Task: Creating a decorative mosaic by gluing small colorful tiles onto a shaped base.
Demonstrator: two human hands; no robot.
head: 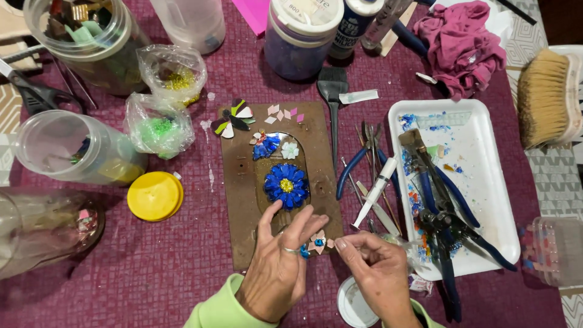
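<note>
The pink flower of small glass pieces lies on the lower part of the brown board, just below the blue flower. The left hand rests on the board, fingers spread, holding nothing. The right hand pinches its fingertips together beside the pink flower; whether they grip anything is unclear.

Board centre — jars and lid to its left, tray holding pliers to its right.
</note>
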